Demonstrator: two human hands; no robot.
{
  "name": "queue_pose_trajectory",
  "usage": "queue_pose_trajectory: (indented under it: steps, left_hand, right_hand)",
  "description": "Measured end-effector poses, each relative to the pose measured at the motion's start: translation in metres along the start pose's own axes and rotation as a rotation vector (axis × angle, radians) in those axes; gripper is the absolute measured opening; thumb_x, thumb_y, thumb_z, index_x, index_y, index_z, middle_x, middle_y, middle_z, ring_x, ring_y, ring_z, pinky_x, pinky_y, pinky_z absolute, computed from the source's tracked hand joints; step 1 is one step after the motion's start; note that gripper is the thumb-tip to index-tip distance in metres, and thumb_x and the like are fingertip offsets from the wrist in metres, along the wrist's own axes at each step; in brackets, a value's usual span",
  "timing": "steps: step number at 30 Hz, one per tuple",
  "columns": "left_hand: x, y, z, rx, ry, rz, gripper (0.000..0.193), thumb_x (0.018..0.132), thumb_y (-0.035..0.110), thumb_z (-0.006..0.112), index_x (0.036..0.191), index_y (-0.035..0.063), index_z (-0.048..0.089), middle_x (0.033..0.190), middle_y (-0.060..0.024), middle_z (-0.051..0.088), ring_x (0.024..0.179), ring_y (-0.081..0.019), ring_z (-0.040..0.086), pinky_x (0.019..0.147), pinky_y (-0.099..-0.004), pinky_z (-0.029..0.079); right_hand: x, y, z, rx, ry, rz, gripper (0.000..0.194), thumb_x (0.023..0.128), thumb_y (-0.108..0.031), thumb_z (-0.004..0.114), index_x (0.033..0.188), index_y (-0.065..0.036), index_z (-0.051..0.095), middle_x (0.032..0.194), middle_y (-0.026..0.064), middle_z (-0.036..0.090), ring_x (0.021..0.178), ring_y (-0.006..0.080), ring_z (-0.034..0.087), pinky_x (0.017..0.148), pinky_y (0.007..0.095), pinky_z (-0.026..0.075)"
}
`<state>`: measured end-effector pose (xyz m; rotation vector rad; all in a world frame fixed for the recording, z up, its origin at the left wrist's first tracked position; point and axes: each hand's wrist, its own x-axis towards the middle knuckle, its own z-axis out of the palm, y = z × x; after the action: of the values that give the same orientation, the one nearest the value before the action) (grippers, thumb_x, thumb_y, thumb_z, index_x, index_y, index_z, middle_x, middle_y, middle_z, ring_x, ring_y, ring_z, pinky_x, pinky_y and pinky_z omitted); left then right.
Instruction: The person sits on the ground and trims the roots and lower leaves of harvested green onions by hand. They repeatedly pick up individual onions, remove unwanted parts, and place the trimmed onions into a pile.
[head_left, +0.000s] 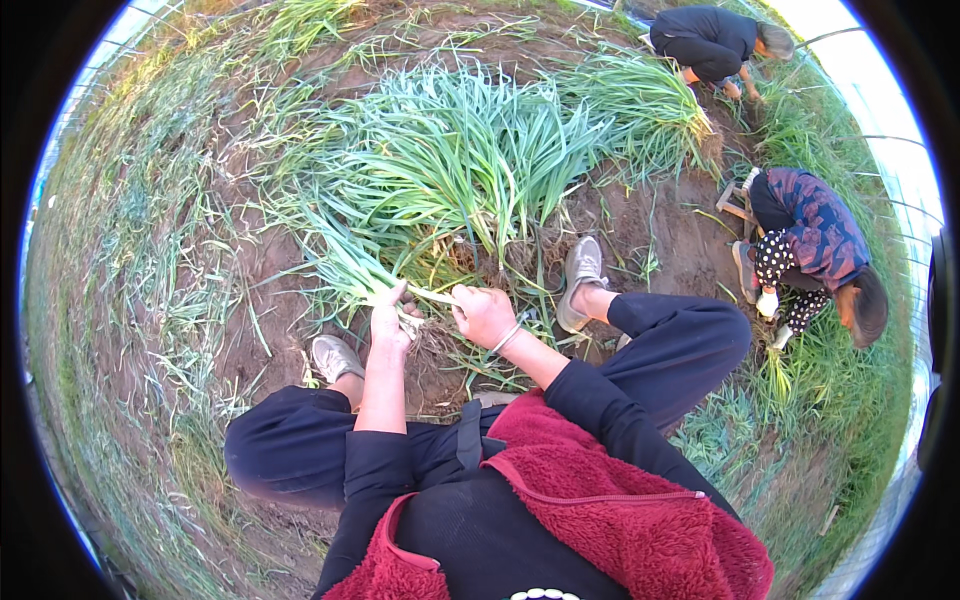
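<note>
My left hand (390, 321) is closed around a small bunch of long-leaved green alliums (349, 266), perhaps leeks or green garlic. Their leaves fan out up and to the left, and thin brown roots (431, 341) hang out by the heel of the hand. Between thumb and fingers my right hand (482, 319) pinches the end of one pale stalk (435, 295), which stretches across from the bunch. A bracelet circles my right wrist. Just beyond both hands lies a large pile of the same plants (457, 157), roots towards me.
Another heap of plants (637, 97) lies at upper right. One person (712, 45) crouches beyond it; a second (814, 225), in white gloves, bends over green growth at right beside a small wooden stool (735, 202). Loose leaves litter the soil (247, 300). My shoes (583, 274) flank the pile's near side.
</note>
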<state>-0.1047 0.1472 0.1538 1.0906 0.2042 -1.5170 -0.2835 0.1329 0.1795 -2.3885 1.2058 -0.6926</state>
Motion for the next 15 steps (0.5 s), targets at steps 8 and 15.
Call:
queue_pose_trajectory:
  steps: [8, 15]
  left_hand:
    - [0.000, 0.010, 0.000, -0.011, 0.024, 0.170, 0.016, 0.081, 0.011, 0.067, 0.085, 0.0103, 0.052, 0.065, 0.0010, 0.048, 0.045, -0.0093, 0.042, 0.038, -0.0224, 0.037]
    - [0.002, 0.032, -0.010, -0.051, -0.001, 0.166, 0.015, 0.082, 0.010, 0.066, 0.085, 0.0104, 0.051, 0.065, 0.0005, 0.050, 0.045, -0.0087, 0.042, 0.040, -0.0226, 0.035]
  right_hand:
    - [-0.023, 0.074, 0.008, -0.098, 0.000, 0.636, 0.016, 0.073, -0.022, 0.058, 0.076, -0.007, 0.064, 0.077, 0.0182, 0.063, 0.075, 0.0349, 0.063, 0.067, 0.0422, 0.050]
    - [-0.013, 0.066, -0.017, 0.683, -0.039, 0.381, 0.069, 0.080, -0.038, 0.062, 0.132, 0.001, 0.039, 0.124, 0.0250, 0.050, 0.116, 0.0274, 0.051, 0.098, 0.0331, 0.040]
